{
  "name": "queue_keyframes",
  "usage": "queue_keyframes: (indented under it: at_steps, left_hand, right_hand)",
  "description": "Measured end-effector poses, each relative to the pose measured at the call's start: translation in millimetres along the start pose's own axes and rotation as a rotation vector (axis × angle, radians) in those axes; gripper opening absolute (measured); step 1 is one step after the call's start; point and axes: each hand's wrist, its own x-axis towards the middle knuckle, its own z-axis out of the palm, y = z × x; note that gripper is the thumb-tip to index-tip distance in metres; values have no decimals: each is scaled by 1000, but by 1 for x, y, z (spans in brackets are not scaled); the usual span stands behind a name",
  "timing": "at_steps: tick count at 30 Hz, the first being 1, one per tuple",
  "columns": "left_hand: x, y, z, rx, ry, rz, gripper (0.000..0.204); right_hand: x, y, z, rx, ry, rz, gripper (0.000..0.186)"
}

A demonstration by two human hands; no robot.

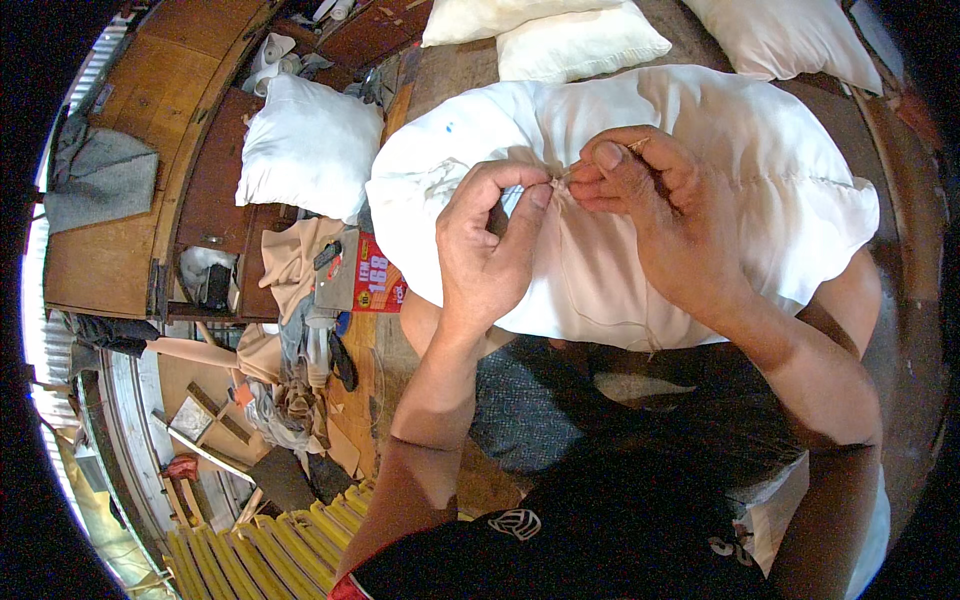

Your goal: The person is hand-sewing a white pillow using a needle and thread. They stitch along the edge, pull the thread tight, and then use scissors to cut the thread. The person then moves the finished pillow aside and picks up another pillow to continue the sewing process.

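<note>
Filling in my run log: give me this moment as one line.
left hand: pinching seam of white pillow | right hand: fingertips at same seam | pillow: on lap | other pillows: beyond

Big pillow (700,170), centre of frame: white cloth with a faint satin sheen, smooth where stretched, puckered at the seam pinched by the left hand (490,250) and right hand (650,210). Thin thread (640,330), pale, matt, lies across its lower face.

Smaller pillow (308,145), upper left: white cloth, matt, softly wrinkled. Two more pillows (570,35) at top: cream cloth, matt.

Cabinet (130,130), upper left: brown wood, worn, dull finish. Grey cloth (95,175) on it: matt, coarse look.

Fabric scraps (300,255), left of centre: tan cloth, matt, crumpled.

Slats (270,555), lower left: yellow, slightly glossy; material unclear.

Shirt (600,530), bottom: black cloth, matt.
</note>
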Motion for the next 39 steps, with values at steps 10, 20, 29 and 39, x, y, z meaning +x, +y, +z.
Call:
queue_keyframes:
  at_steps: [10,20,29,39]
  left_hand:
    - [1,2,3,44,-29,116,15]
    - [-1,1,13,154,100,138,15]
    - [-5,-3,20,-22,46,-110,16]
    - [-7,-6,19,-227,40,-161,16]
  right_hand:
    - [9,-4,-9,245,8,325,27]
    - [10,2,-11,329,-21,332,26]
    - [9,-2,-7,404,32,354,23]
    - [10,-5,-3,271,10,355,25]
